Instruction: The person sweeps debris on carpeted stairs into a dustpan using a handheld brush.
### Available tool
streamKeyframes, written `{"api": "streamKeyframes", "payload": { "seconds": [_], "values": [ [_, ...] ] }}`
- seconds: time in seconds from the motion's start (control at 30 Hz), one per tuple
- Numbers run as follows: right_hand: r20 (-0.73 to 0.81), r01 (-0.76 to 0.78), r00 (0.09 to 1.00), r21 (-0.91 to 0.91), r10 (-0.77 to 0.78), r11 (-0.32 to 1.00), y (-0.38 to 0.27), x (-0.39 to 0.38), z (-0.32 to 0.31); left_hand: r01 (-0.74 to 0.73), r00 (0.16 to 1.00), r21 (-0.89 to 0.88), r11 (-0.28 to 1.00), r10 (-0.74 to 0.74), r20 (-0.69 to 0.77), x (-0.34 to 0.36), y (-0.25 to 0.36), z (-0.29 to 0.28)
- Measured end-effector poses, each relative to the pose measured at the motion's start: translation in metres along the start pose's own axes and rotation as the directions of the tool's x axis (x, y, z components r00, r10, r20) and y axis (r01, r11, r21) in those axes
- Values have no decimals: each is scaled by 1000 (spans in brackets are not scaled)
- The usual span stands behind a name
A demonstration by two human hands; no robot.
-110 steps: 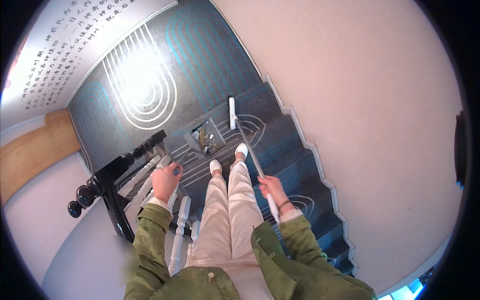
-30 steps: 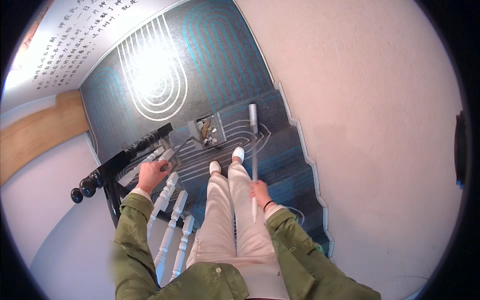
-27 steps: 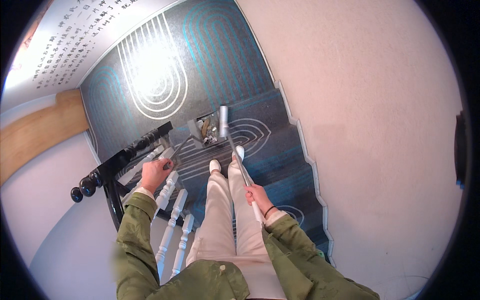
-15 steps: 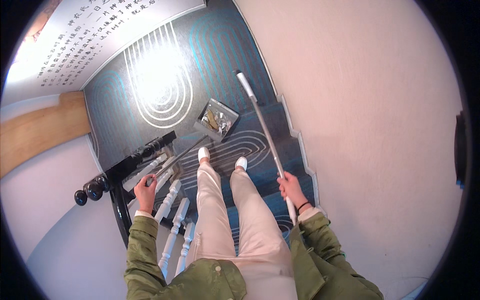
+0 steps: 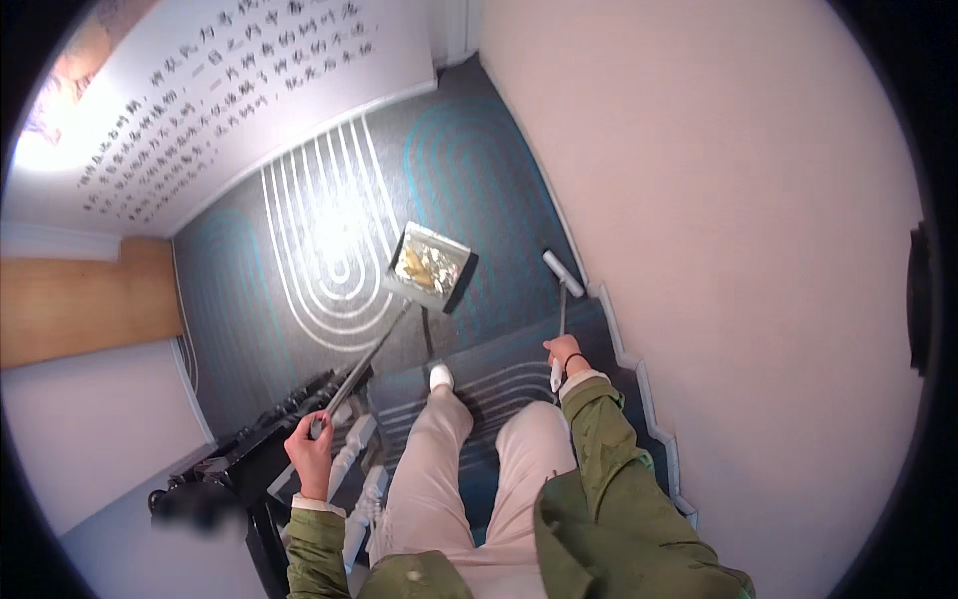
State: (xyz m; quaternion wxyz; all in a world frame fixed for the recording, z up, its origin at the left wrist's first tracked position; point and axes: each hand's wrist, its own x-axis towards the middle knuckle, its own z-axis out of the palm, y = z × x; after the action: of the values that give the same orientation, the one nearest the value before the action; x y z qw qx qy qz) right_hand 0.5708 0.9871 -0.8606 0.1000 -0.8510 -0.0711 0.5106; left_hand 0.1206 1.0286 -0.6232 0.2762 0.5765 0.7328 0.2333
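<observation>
My left hand (image 5: pixel 310 454) is closed round the upper end of a long grey dustpan handle (image 5: pixel 367 363). At its far end, a grey box-shaped dustpan (image 5: pixel 419 292) hangs over the dark carpet, apparently off the floor. Inside lie yellow-brown scraps (image 5: pixel 417 268) and shiny crumpled pieces. My right hand (image 5: pixel 565 351) grips a thin pole with a white grip. That pole ends in a white cylinder-shaped roller head (image 5: pixel 563 273), close to the foot of the right wall; I cannot tell whether it touches the floor.
Carpeted stairs (image 5: pixel 479 384) lead down to a patterned landing (image 5: pixel 299 299). On the left stands a black handrail (image 5: pixel 235 459) with white balusters (image 5: pixel 354 449). A stepped white skirting (image 5: pixel 649 409) edges the right wall (image 5: pixel 758 250). Ahead is a wall with writing (image 5: pixel 249 110).
I have moved down toward the landing. The roller head has swung nearer the right wall and now lies crosswise on its pole. The dustpan has come forward with my left hand.
</observation>
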Motion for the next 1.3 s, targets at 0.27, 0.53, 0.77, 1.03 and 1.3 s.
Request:
{"api": "streamKeyframes", "payload": {
  "seconds": [0.27, 0.53, 0.77, 1.03, 1.3],
  "values": [
    [93, -143, 984, -65, 149, 988, 17, 22, -21, 13, 1000, 118, 993, -12, -9, 29, -23, 3],
    [167, 66, 979, 272, -114, 960, -26, 0, -38, -146, 983, 333, 932, 98, 156, 63, -11, 3],
    [-46, 489, 817, -472, -574, 734, -33, 33, -64, -343, 895, 366, 865, 183, 406, 111, -14, 39],
    [-36, 244, 966, -191, -255, 951, 15, 3, 60, -356, 831, 404, 843, 88, 549, 145, 23, 90],
    [261, 334, 907, 29, -329, 942, 11, -46, -25, -352, 834, 455, 818, 53, 549, 141, 40, 105]
  ]
}}
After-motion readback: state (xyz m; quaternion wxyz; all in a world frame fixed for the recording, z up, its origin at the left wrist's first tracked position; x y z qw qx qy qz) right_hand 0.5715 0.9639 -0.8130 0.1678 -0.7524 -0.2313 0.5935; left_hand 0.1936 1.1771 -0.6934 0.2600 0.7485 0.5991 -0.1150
